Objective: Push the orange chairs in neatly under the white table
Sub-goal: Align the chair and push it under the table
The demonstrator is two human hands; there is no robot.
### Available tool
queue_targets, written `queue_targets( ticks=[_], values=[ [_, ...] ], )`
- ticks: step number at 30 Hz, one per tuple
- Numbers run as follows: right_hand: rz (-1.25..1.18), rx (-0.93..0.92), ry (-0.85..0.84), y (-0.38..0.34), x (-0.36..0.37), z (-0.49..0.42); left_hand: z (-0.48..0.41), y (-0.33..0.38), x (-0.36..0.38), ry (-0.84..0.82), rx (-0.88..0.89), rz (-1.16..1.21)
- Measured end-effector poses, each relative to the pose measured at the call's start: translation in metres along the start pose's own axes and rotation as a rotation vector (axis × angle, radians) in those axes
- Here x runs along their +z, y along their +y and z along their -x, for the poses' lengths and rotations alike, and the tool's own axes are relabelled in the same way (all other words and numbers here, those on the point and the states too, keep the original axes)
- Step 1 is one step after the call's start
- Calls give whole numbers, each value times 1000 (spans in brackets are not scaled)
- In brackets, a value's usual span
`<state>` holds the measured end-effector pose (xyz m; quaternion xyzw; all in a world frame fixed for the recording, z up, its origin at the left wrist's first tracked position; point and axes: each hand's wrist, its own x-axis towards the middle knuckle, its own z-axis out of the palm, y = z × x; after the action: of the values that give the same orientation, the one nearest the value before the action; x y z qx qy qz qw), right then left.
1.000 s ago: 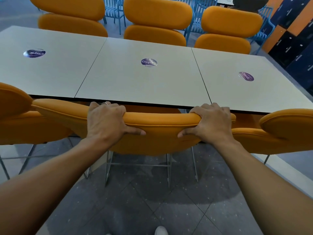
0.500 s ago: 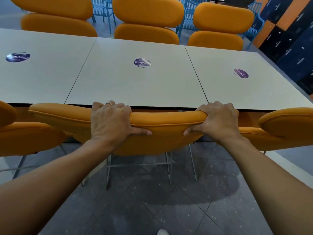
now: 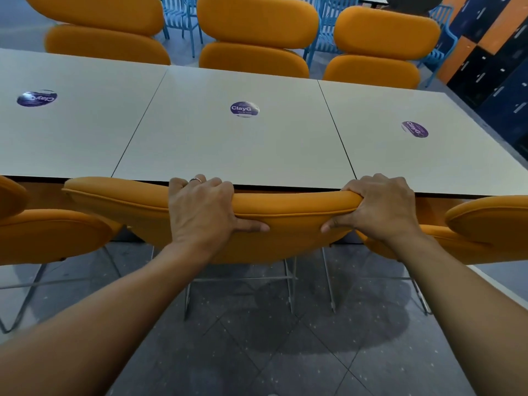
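Middle orange chair: near side of the white tabletop, its padded backrest top lying right along the tabletop's near edge; the seat is hidden beneath, metal legs standing on the dark tiled floor.

Left hand: clamped on the backrest's top edge, left of its centre; fingers curled over the far side toward the tabletop, thumb pressed flat on the near face. A ring shows on one finger.

Right hand: clamped on the same backrest near its right end, fingers over the top, thumb on the near face pointing toward the left hand. The two hands sit well apart along the cushion.

Left neighbour chair: orange, just beside the middle chair, its back also close to the tabletop's near edge.

Right neighbour chair: orange, just beside the middle chair on the other side, its cushions overlapping behind the right hand.

Far orange chairs: three, ranged along the tabletop's far edge, double-cushioned backs upright.

Tabletop: three white panels joined by thin seams, each bearing one round purple sticker.

Blue slatted chairs: beyond the far orange chairs.
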<state>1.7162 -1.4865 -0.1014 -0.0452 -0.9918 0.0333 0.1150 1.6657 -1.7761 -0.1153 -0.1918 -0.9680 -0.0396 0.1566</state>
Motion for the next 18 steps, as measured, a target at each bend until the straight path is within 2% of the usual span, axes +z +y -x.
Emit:
queue_targets(
  ticks=[12, 18],
  values=[
    [5, 20, 4, -18, 5, 13, 4, -22, -6, -56, 81, -45],
    [20, -4, 1, -26, 3, 21, 11, -26, -11, -70, 55, -31]
  ],
)
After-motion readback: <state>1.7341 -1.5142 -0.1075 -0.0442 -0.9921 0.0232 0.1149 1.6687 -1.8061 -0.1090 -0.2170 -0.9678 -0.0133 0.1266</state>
